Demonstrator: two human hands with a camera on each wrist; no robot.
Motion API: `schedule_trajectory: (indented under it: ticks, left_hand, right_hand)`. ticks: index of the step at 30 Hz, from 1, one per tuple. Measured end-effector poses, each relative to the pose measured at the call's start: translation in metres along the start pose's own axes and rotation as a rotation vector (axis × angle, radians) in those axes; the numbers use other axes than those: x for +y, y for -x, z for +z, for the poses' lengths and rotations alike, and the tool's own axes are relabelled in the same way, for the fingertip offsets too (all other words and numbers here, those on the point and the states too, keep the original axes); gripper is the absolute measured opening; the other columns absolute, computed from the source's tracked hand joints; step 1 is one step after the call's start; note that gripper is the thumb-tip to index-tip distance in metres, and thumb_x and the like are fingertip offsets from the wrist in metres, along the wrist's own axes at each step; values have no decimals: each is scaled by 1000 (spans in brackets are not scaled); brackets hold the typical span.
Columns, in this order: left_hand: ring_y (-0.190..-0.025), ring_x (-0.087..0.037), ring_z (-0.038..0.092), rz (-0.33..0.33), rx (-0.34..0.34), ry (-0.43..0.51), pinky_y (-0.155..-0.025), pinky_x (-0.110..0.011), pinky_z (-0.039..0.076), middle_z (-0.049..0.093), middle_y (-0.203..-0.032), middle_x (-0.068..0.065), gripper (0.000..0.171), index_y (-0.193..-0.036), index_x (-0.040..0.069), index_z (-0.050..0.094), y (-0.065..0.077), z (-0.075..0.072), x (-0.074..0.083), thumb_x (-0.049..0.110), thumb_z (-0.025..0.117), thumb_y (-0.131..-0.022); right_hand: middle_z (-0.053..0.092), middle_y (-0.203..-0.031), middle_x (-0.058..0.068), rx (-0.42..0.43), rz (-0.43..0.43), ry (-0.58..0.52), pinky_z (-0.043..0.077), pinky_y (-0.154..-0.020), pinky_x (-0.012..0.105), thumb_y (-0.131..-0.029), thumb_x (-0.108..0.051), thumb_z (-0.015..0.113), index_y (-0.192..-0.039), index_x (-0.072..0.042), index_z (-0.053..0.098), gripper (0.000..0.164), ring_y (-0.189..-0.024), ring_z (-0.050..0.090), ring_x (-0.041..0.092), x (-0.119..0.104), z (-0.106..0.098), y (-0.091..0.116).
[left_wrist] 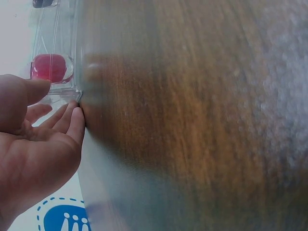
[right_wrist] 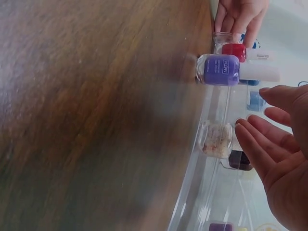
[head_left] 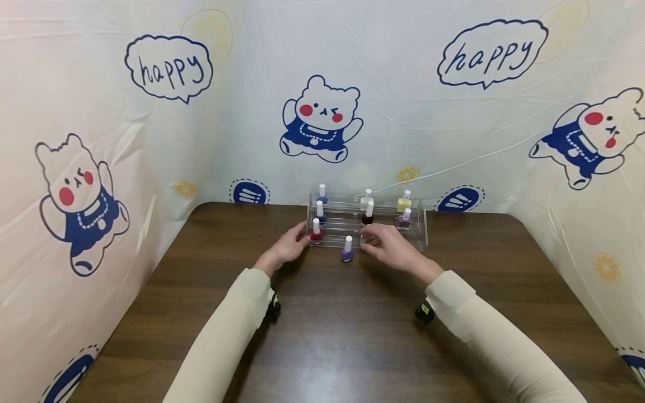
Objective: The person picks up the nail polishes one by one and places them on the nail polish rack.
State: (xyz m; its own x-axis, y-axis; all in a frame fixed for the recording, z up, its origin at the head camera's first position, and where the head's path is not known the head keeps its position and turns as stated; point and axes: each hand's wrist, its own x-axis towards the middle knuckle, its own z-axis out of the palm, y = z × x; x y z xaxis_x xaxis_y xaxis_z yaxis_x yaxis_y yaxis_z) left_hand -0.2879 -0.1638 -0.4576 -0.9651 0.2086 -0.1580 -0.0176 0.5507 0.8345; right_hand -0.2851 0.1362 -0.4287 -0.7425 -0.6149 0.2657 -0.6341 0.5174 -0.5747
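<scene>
A clear tiered display rack [head_left: 335, 242] holds several nail polish bottles with white caps. At its left end my left hand [head_left: 290, 244] grips the corner, thumb above and fingertips low at the edge, beside a red nail polish bottle [left_wrist: 49, 67]. My right hand [head_left: 387, 244] is at the front of the rack, thumb and fingers apart. Its fingertips are right by a pale glitter nail polish bottle [right_wrist: 216, 139] on the lowest tier; the fingers hide that bottle's cap. A purple nail polish bottle [head_left: 347, 254] stands upright on the table just before the rack.
Higher tiers carry a dark red bottle [head_left: 368, 218], a mauve bottle [head_left: 404, 221], a yellow bottle [head_left: 403, 204] and blue bottles toward the left. Behind the brown wooden table [head_left: 322, 336] hangs a printed curtain [head_left: 403, 129], close at the rack's back.
</scene>
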Motion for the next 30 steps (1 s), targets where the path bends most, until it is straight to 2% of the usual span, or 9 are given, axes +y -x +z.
schedule_trajectory:
  ticks: [10,19,30]
  left_hand:
    - [-150,-37,31,-11,-3,9,-123,-57,21,38,-162,-16,57,-163,14,27,3,0,3,19,47,-109]
    - [-150,-37,31,0,2,5,-123,-58,21,39,-161,-16,56,-162,13,29,3,-1,4,19,47,-109]
    - [-150,-37,32,2,1,3,-123,-56,22,39,-161,-17,56,-162,12,28,2,0,3,18,46,-109]
  right_hand:
    - [70,-113,25,13,-11,-40,61,-86,45,-94,-3,72,-120,7,66,29,-98,72,31,-6,5,-4]
    - [71,-113,16,14,-3,-37,61,-86,41,-93,-4,73,-119,5,68,28,-97,72,25,-10,8,-8]
    - [71,-114,15,23,-12,-70,61,-87,39,-95,-4,71,-119,2,68,25,-99,72,25,-13,17,-13]
